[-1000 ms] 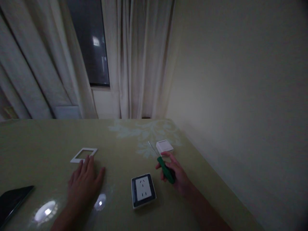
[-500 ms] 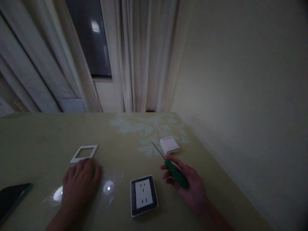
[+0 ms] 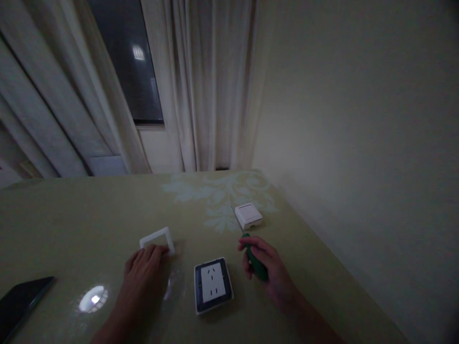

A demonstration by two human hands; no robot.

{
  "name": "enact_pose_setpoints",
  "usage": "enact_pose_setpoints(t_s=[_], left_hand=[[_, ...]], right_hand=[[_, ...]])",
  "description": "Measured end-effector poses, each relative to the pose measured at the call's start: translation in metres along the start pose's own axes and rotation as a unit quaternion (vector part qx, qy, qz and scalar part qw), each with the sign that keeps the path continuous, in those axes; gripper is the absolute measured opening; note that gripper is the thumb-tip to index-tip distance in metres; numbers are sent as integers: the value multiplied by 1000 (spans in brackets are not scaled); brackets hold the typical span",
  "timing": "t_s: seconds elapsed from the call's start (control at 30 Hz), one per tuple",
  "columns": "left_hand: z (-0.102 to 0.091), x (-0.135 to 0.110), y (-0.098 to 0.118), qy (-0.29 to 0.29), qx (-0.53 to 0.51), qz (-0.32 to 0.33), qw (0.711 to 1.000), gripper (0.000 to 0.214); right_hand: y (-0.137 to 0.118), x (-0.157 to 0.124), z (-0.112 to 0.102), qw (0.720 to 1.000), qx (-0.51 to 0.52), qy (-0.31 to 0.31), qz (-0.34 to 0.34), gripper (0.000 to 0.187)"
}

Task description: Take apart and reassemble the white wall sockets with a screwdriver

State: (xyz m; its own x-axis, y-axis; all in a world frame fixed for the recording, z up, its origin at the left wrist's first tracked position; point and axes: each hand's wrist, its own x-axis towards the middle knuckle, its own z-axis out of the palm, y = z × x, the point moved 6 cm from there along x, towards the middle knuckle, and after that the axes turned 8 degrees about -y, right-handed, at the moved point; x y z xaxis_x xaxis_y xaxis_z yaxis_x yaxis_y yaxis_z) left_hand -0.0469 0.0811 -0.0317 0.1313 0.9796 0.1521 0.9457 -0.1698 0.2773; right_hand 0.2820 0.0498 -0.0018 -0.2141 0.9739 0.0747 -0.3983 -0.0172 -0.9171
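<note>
My left hand (image 3: 147, 267) grips a thin white socket cover frame (image 3: 156, 235) by its near edge, tilted up off the tabletop; the hand hides its lower part. In my right hand (image 3: 267, 263) is a screwdriver (image 3: 257, 264) with a green handle, its thin shaft slanting up and to the left. Between the hands lies a wall socket (image 3: 214, 284), face up, with a white slotted centre and a dark surround inside a white box edge. Just past the screwdriver sits a white switch box (image 3: 248, 215), close to the shaft.
The glossy greenish table (image 3: 89, 215) has a pale leaf pattern at its far right corner. A dark flat device (image 3: 23, 298) lies at the left edge. Curtains (image 3: 201, 86) and a window stand behind the table, and a plain wall (image 3: 358, 119) runs along its right side.
My left hand has taken hold of the cover frame, lifted it from the table and brought it right, toward the socket. The screwdriver has shifted slightly in my right hand.
</note>
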Motion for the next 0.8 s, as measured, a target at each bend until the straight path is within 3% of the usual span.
enact_pose_setpoints(t_s=[0.1, 0.17, 0.27, 0.33, 0.43, 0.5, 0.57, 0.67, 0.73, 0.8], left_hand=[[-4, -17, 41, 65, -19, 62, 996, 32], [-6, -31, 76, 85, -38, 146, 985, 29], [-5, -52, 120, 77, -58, 269, 958, 36], [2, -62, 137, 47, -57, 338, 938, 33], [12, -67, 138, 53, -57, 383, 920, 34], [14, -64, 126, 100, -72, 360, 925, 43], [16, -58, 111, 113, -93, 315, 938, 67], [18, -46, 97, 57, -116, 250, 960, 101], [12, -42, 94, 38, -118, 242, 962, 102], [3, -41, 96, 38, -118, 260, 958, 98]], right_hand=[[3, -5, 5, 995, -98, -9, 10, 41], [4, -10, 10, 983, -179, -21, 14, 48], [2, -17, 18, 955, -296, -17, -25, 51], [1, -19, 23, 938, -342, -5, -52, 48], [3, -15, 31, 937, -342, -12, -68, 50], [10, -10, 32, 951, -305, -31, -42, 54], [22, -5, 30, 966, -254, -44, 17, 55], [41, -1, 26, 972, -213, -51, 88, 60], [46, 0, 25, 971, -214, -45, 95, 61], [40, 0, 25, 966, -249, -24, 61, 58]])
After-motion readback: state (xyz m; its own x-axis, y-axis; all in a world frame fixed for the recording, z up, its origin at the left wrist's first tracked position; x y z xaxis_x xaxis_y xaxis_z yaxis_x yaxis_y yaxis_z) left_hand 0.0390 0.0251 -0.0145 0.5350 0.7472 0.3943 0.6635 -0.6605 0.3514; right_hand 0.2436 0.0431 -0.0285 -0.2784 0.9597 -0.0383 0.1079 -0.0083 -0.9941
